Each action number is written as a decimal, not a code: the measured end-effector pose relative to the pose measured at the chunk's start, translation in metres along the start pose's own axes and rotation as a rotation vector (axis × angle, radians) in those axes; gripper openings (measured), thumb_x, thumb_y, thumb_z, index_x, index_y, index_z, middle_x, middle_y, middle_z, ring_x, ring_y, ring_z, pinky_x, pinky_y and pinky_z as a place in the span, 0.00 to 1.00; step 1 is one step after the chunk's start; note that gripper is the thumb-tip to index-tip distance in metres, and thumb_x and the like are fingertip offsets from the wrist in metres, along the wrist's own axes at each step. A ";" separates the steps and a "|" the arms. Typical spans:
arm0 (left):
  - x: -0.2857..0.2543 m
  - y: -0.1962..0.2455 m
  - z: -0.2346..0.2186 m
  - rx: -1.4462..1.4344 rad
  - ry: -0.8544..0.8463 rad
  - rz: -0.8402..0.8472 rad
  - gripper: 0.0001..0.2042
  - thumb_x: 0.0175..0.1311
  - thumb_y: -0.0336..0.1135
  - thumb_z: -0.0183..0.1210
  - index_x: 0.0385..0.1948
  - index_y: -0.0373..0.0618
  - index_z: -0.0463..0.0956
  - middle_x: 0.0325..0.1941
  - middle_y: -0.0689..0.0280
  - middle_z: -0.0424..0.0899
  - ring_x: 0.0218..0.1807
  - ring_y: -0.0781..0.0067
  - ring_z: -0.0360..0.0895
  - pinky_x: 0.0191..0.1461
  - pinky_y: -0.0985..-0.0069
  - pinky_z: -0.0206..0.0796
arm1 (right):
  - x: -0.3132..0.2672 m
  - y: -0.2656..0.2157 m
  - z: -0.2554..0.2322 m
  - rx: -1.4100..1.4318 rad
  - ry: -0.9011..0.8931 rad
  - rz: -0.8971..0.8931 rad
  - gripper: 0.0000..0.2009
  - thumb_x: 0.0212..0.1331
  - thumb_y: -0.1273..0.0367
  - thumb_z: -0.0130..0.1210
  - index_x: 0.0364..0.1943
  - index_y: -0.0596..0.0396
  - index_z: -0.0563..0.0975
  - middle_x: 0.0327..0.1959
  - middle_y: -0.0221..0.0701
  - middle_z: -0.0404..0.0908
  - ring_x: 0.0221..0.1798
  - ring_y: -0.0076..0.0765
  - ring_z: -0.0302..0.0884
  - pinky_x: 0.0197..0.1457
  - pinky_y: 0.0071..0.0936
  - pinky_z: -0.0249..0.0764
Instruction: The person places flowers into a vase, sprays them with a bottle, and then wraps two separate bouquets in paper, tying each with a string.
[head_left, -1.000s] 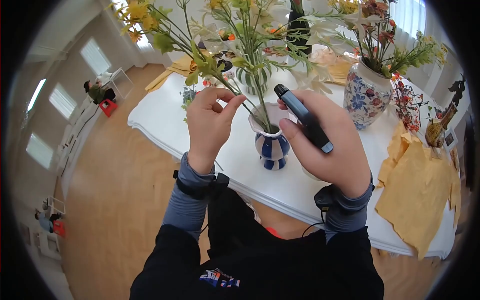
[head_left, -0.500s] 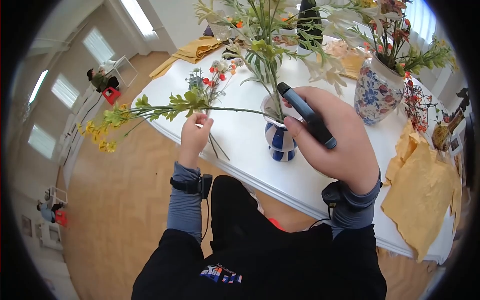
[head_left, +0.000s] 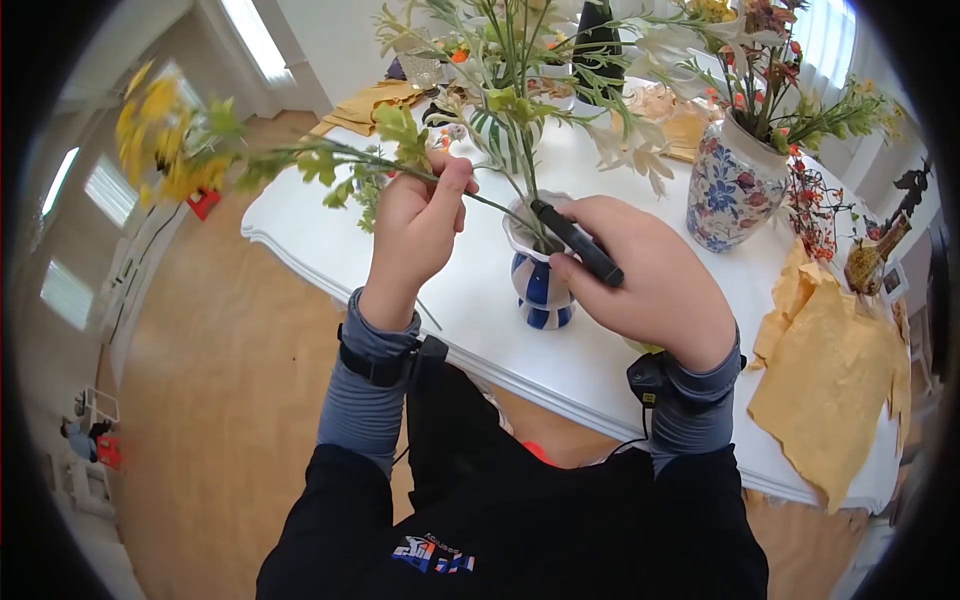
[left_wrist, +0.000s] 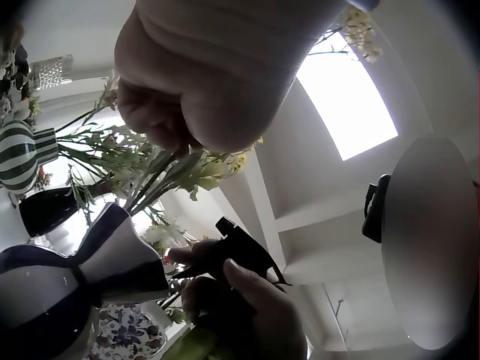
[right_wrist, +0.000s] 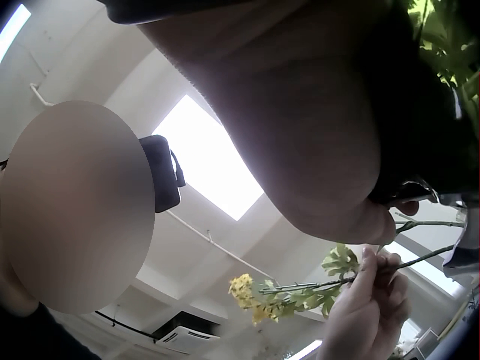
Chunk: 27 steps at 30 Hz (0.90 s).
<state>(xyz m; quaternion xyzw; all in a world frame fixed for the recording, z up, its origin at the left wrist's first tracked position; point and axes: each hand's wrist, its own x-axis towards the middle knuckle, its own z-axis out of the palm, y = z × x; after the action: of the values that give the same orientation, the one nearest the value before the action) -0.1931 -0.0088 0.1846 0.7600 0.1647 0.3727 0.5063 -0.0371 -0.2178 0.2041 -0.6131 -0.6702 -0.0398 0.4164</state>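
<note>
In the head view my left hand [head_left: 415, 235] pinches the green stem of a yellow-flowered spray [head_left: 165, 140]. The spray leans far left, its lower stem reaching into the mouth of a blue-and-white striped vase [head_left: 545, 290]. My right hand [head_left: 655, 280] grips a black handled tool [head_left: 580, 245] at the vase's rim, beside the stems. White flowers [head_left: 625, 145] stand in this vase. In the left wrist view the tool [left_wrist: 244, 247] shows dark, with a pointed part near the vase's mouth [left_wrist: 146, 266]. The right wrist view shows the left hand's fingers on the stem [right_wrist: 424, 257].
A floral-patterned vase [head_left: 735, 185] of mixed flowers stands on the white table [head_left: 640, 385], right of the striped one. Yellow crumpled cloth [head_left: 830, 380] hangs over the front edge at right. Behind are a green-striped vase [head_left: 505, 140], more cloth [head_left: 370, 108] and red-berried sprigs [head_left: 820, 210].
Upright a second ago, the yellow spray swung down to the left, then rose partway. My left hand dropped left with fingers loose, then came back up to the stem. The tool tilted towards the vase's mouth.
</note>
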 end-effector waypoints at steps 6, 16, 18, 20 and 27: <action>0.025 -0.018 0.025 -0.156 0.027 0.079 0.15 0.81 0.39 0.53 0.55 0.34 0.72 0.44 0.61 0.80 0.39 0.73 0.81 0.36 0.77 0.75 | 0.000 0.002 -0.002 -0.022 -0.114 0.054 0.12 0.60 0.65 0.62 0.43 0.58 0.79 0.36 0.46 0.83 0.41 0.58 0.82 0.46 0.46 0.78; 0.032 -0.055 0.058 -0.209 -0.078 -0.005 0.15 0.83 0.40 0.47 0.52 0.38 0.77 0.47 0.65 0.80 0.47 0.77 0.77 0.50 0.78 0.73 | -0.002 0.005 0.005 -0.071 -0.209 0.110 0.14 0.59 0.66 0.63 0.47 0.57 0.78 0.35 0.47 0.83 0.41 0.60 0.81 0.46 0.48 0.77; 0.036 -0.051 0.063 -0.249 -0.087 -0.021 0.15 0.83 0.40 0.47 0.52 0.37 0.77 0.46 0.65 0.81 0.45 0.78 0.77 0.50 0.79 0.73 | -0.003 0.005 0.007 -0.085 -0.190 0.099 0.14 0.59 0.66 0.63 0.47 0.57 0.78 0.36 0.47 0.83 0.41 0.60 0.82 0.46 0.48 0.77; 0.039 -0.049 0.067 -0.288 -0.094 -0.041 0.15 0.83 0.40 0.47 0.52 0.36 0.77 0.44 0.65 0.82 0.44 0.79 0.78 0.50 0.80 0.73 | -0.004 0.005 0.009 -0.144 -0.147 0.099 0.12 0.60 0.64 0.61 0.42 0.57 0.78 0.32 0.47 0.83 0.37 0.60 0.83 0.43 0.50 0.79; 0.052 -0.048 0.069 -0.187 -0.105 -0.018 0.17 0.82 0.39 0.49 0.48 0.31 0.79 0.43 0.62 0.85 0.44 0.79 0.81 0.49 0.80 0.73 | -0.003 0.011 0.014 -0.182 -0.095 0.107 0.12 0.60 0.65 0.61 0.42 0.58 0.77 0.31 0.47 0.83 0.37 0.60 0.83 0.43 0.51 0.79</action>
<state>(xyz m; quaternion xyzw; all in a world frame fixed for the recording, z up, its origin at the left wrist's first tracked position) -0.1021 0.0001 0.1483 0.7263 0.1091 0.3418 0.5863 -0.0353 -0.2099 0.1885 -0.6845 -0.6491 -0.0492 0.3283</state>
